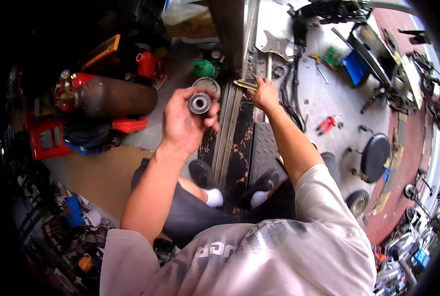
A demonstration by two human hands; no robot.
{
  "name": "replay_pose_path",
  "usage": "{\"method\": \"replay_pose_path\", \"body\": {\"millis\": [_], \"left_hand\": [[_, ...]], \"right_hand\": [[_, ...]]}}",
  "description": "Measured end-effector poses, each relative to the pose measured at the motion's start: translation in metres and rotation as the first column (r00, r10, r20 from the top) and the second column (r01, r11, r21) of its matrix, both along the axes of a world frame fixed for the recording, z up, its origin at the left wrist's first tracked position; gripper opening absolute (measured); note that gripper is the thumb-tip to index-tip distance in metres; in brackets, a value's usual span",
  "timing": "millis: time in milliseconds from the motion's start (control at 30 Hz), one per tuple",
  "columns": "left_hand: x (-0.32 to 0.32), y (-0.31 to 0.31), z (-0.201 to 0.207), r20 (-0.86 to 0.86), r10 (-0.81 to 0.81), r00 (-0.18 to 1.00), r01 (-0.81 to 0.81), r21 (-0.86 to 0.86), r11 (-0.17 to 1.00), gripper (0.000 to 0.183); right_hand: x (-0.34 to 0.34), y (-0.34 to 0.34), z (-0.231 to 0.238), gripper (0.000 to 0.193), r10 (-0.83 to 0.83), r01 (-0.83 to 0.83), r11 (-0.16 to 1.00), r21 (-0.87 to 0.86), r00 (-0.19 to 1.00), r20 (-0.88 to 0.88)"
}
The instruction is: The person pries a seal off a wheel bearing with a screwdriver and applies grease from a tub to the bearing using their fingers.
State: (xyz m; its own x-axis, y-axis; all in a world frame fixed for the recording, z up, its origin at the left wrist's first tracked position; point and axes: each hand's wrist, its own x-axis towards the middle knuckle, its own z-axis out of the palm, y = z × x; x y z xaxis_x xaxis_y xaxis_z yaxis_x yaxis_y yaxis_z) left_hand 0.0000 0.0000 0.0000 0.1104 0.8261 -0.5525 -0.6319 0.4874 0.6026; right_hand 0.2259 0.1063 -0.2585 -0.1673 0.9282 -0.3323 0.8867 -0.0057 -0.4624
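My left hand is closed around a round, dark metal bearing-like part with a hole through its centre. Its ringed end faces up toward me. My right hand grips a slim yellow-and-black hand tool, whose tip points left over the metal rail track. The two are apart, the tool a little farther off and to the right of the part. Which kind of tool it is cannot be made out. Just beyond my left hand sits a round, pale lid-like thing, partly hidden by the fingers.
A brown gas cylinder lies at the left near a red fuel can. Beyond my hands stands a green round container. To the right are red-handled pliers, black cables and a black round stool.
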Motion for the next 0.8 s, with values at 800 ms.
{"method": "replay_pose_path", "body": {"millis": [800], "left_hand": [[-0.026, -0.009, -0.042, 0.07, 0.178, 0.981, -0.187, 0.144, 0.972, 0.041]], "right_hand": [[-0.021, -0.108, 0.169, 0.105, -0.544, -0.372, 0.723, -0.582, 0.214, -0.812]]}}
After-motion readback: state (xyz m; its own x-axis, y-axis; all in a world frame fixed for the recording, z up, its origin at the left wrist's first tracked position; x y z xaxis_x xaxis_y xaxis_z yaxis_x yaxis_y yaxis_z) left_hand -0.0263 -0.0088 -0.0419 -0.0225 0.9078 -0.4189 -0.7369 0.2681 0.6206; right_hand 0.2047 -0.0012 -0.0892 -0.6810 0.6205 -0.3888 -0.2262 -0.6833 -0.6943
